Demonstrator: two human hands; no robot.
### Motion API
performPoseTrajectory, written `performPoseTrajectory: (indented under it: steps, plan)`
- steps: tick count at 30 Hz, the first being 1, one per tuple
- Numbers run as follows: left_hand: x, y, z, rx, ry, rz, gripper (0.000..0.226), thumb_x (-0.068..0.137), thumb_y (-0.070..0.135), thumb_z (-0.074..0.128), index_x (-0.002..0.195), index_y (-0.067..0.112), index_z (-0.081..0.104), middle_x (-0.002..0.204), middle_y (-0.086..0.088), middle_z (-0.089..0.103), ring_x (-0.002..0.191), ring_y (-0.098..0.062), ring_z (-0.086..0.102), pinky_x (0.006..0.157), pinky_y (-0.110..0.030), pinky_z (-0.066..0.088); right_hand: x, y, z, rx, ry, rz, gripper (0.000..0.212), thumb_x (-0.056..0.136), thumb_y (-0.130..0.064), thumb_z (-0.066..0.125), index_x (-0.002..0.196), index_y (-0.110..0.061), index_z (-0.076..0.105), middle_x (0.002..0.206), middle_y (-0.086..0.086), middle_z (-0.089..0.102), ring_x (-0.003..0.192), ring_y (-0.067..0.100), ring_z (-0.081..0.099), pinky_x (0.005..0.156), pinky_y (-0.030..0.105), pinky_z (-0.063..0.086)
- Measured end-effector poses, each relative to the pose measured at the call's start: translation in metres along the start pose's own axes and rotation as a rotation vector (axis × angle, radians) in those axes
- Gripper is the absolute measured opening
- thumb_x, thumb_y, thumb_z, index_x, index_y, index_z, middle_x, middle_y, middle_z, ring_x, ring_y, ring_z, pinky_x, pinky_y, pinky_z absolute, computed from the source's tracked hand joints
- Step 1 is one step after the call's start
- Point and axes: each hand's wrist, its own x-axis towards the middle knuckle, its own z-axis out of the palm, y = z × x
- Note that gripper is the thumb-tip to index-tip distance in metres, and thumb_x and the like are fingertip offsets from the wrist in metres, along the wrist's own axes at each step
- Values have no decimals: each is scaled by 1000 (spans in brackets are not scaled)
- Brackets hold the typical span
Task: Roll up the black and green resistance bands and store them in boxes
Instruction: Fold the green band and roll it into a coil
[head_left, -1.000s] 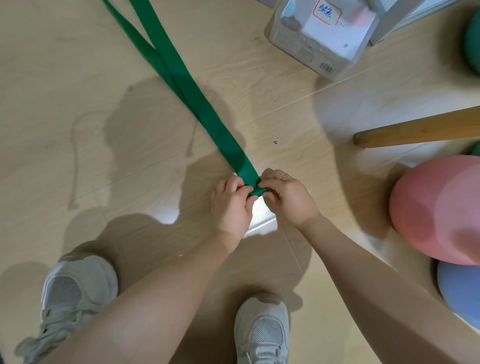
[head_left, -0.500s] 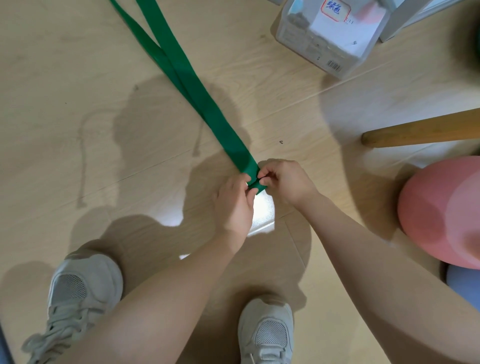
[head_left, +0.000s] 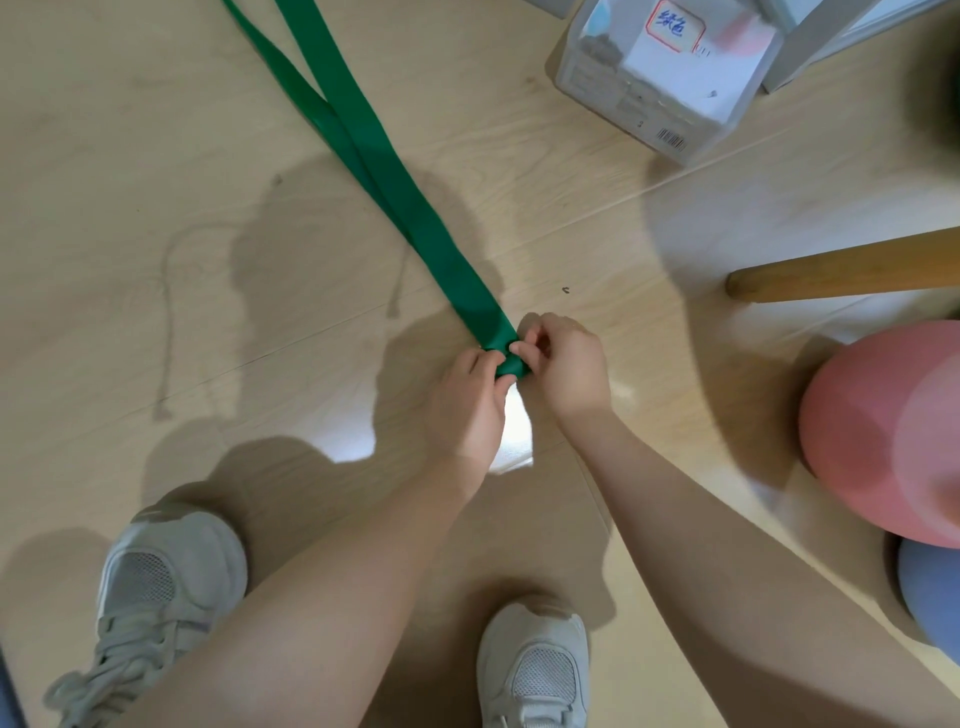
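Smooth matt green resistance band (head_left: 395, 192), rubbery-looking, on pale wood-grain floor (head_left: 156, 156) with a glossy sheen. Translucent plastic box (head_left: 665, 88) with paper label. Bare wooden leg (head_left: 841, 273). Grey mesh-fabric shoes (head_left: 166, 587).

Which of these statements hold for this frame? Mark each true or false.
1. Both hands pinch the near end of the green resistance band. True: left hand, right hand.
2. The band is fully rolled. False: most of it lies stretched across the floor.
3. A labelled clear box stands on the floor. True.
4. The pink ball lies left of the hands. False: it is on the right.
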Motion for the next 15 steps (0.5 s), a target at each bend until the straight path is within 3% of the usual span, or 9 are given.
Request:
performPoseTrajectory:
  steps: [3,5,6,10,13,15]
  plan:
    - [5,-1,-7,-19,-48,-49,26,94,20,50,112,4,60,112,-11,58,89,-30,58,77,-43,45,-13,8,4,5,110,-131,8,85,-5,59,80,-2,65,75,10,63,73,18,51,61,15,33]
    - [7,1,-9,-57,-55,-93,27,95,21,49,115,7,60,117,-6,56,94,-25,58,80,-30,42,-19,14,3,-15,89,-213,12,81,1,59,88,-2,68,82,9,66,77,11,51,68,2,33]
    - [8,2,-9,-84,-57,-118,27,94,20,49,116,8,59,119,-5,56,96,-23,58,78,-22,38,-20,16,1,-13,63,-223,18,79,3,59,93,-2,68,87,9,67,81,12,54,71,2,36]
    - [11,2,-11,-204,-50,-234,25,93,16,53,114,8,61,113,-5,59,97,-21,58,74,-14,32,-13,8,-6,-23,-9,-164,24,80,2,62,103,-3,68,98,10,67,91,27,62,77,36,50]
    - [16,5,-13,-476,-76,-411,17,89,11,57,105,14,60,94,1,60,89,-20,59,78,-21,40,-9,0,-6,-26,-44,-40,26,82,-2,62,107,-8,68,100,9,68,93,26,62,82,38,49]
    - [16,8,-14,-612,-51,-505,15,86,8,58,89,21,53,81,1,54,77,-19,55,73,-29,44,-7,-3,-6,-20,-49,13,26,83,-4,62,108,-10,68,100,9,68,94,25,61,83,36,48]
